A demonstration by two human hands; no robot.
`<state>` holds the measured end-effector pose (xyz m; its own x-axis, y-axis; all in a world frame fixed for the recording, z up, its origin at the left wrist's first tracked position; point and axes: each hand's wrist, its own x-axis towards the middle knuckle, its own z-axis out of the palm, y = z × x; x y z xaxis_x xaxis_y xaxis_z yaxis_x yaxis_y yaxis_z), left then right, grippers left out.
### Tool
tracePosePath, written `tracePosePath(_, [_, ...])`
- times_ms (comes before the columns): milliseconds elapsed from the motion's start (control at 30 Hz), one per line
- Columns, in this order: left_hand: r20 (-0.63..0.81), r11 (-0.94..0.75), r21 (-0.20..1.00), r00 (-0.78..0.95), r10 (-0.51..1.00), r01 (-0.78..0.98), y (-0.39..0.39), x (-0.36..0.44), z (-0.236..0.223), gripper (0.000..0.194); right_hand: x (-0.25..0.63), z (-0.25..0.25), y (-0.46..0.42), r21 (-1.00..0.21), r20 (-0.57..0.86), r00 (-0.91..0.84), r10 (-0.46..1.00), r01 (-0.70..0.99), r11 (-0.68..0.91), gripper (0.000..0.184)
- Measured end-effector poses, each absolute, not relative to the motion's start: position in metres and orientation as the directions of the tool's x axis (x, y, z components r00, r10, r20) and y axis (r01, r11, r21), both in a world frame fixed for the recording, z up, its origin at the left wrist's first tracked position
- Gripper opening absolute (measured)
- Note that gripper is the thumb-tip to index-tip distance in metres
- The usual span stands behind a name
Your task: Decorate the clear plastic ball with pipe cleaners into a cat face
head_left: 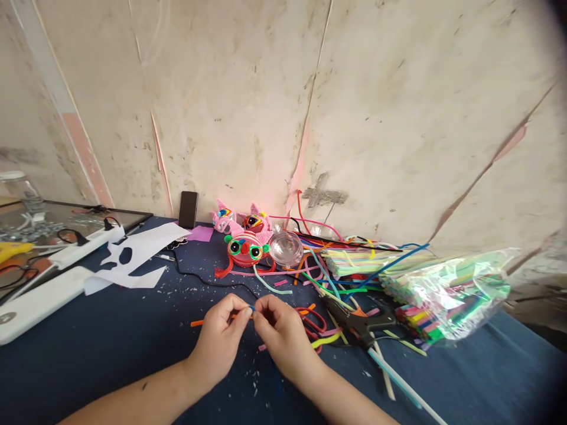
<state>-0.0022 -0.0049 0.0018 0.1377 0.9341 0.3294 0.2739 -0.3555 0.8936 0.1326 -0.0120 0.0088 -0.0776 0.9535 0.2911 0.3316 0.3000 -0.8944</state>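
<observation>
My left hand [224, 330] and my right hand [283, 333] meet over the dark blue cloth, each closed in a pinch. Between their fingertips shows a small bit of blue pipe cleaner [252, 307]; most of it is hidden by the fingers. An orange pipe cleaner [197, 323] lies on the cloth behind my hands. Just right of my right hand are red scissors handles [315, 321] and a yellow pipe cleaner [326, 340]. Beyond my hands sits a pink and red animal-face ornament [245, 249] with green-rimmed eyes, beside a clear plastic dome [286, 249].
A black glue gun [361, 323] lies at right, among loose pipe cleaners and a clear bag [460, 295] of more. Two other pink ornaments stand near the wall beside a phone [188, 209]. At left are cut white paper [146, 251] and a white power strip [86, 248].
</observation>
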Motion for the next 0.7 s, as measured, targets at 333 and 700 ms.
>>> tracePosePath(333, [0.402, -0.667, 0.524, 0.537, 0.741, 0.529, 0.008, -0.019, 0.011, 0.018, 0.156, 0.007, -0.002, -0.549, 0.4, -0.448, 0.8, 0.581, 0.6, 0.017])
tracePosePath(700, [0.408, -0.555, 0.682, 0.381, 0.83, 0.477, 0.003, -0.017, 0.02, 0.015, 0.15, 0.019, -0.007, -0.786, 0.302, -0.317, 0.899, 0.45, 0.423, 0.012])
